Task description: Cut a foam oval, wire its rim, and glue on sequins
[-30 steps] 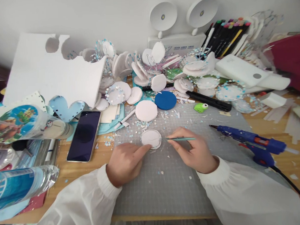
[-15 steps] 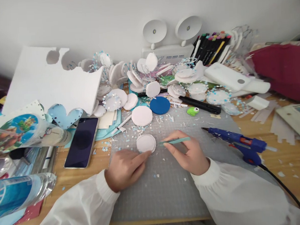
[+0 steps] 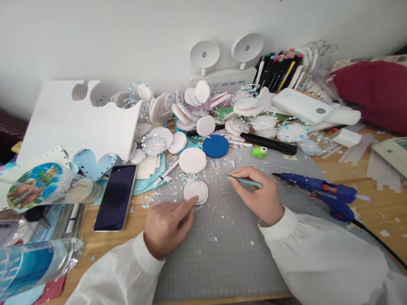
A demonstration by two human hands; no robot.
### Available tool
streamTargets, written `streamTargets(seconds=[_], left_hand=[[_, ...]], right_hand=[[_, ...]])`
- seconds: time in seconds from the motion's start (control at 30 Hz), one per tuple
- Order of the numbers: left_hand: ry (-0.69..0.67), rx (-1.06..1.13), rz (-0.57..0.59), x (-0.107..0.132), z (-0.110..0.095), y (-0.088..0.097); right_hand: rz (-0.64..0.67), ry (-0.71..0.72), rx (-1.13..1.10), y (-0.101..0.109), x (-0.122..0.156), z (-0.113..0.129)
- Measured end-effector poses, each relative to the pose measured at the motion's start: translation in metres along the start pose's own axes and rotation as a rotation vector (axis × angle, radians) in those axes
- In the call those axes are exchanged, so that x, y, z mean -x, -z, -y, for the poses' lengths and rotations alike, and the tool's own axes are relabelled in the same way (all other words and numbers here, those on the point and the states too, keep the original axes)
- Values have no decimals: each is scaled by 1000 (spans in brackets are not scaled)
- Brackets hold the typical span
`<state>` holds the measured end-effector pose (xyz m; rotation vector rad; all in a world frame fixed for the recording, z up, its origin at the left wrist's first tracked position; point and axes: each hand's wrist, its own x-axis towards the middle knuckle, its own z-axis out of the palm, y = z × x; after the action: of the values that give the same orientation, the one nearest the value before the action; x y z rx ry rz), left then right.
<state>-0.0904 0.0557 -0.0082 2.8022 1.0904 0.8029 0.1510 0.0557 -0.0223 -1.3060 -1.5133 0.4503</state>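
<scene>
A small white foam disc (image 3: 195, 190) lies on the grey cutting mat (image 3: 221, 246). My left hand (image 3: 166, 226) is curled, with its index finger stretched out and pressing the disc's near edge. My right hand (image 3: 259, 195) is closed on thin teal tweezers (image 3: 243, 180), whose tips point left over loose paper confetti on the mat, a little right of the disc. A larger white disc (image 3: 192, 160) and a blue disc (image 3: 216, 146) lie just behind.
A blue glue gun (image 3: 322, 196) with a black cord lies right of my right hand. A black phone (image 3: 115, 197) lies to the left, beside plastic bottles (image 3: 29, 263). A heap of white discs, a black knife (image 3: 268, 143) and markers (image 3: 279, 68) crowd the back.
My right hand has drawn the tweezers back from the disc and up to the right, over the confetti. My left finger stays on the disc. The view has tilted up a little.
</scene>
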Motion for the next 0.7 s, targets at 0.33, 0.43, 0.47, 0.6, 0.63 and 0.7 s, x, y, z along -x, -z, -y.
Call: streamTargets(seconds=[0.33,0.43,0.47,0.6,0.63,0.7], left_hand=[[73,183,-245,-1,-7,12],[58,231,-217,0,-6,12],[39,249,-192,-1,-7,12],[-41,326,-144,-1,-8,12],[-53,348,-138,-1,-9,12],[-72,404,-106,1,-9,10]], right_hand=[[-42,-31,-4,3,-3,1],[-94,-98,-74,7,-2,4],[-101,-108,-73,7,-2,4],[-30,-51,38,4,-2,-2],[-5,-37,51,2,-3,-4],[33,-17,57,-1,-2,-7]])
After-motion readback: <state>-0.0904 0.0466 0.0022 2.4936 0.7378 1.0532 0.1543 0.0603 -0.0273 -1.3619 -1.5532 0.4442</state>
